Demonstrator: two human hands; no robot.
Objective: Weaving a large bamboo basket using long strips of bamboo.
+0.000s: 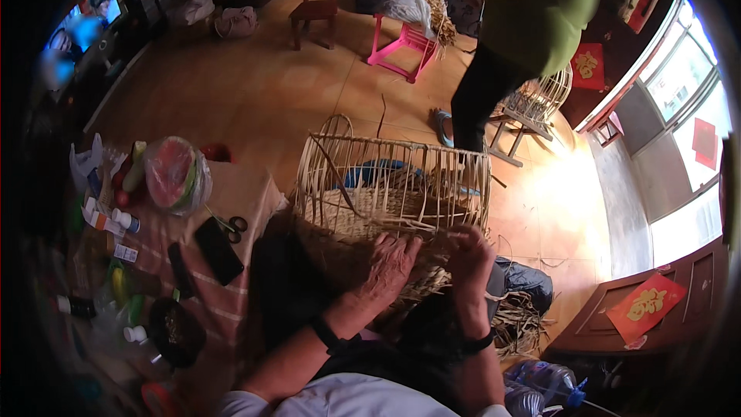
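A half-woven basket (pixel 386 185) of pale cane rests on my lap, its upright ribs standing open and its base tightly woven. My left hand (pixel 388 265) lies flat on the woven near edge, fingers spread over the strands. At the basket's right near corner my right hand (pixel 468 253) pinches a thin cane strand. Both wrists wear dark bands.
A cloth-covered table (pixel 231 278) at my left holds a wrapped watermelon half (pixel 174 172), scissors (pixel 231 224), a dark phone (pixel 218 249), bottles and a dark bowl. A person in a green top (pixel 532 15) stands beyond the basket. A pink stool (pixel 401 46), a red chair (pixel 316 0) and loose cane scraps (pixel 525 324) stand around.
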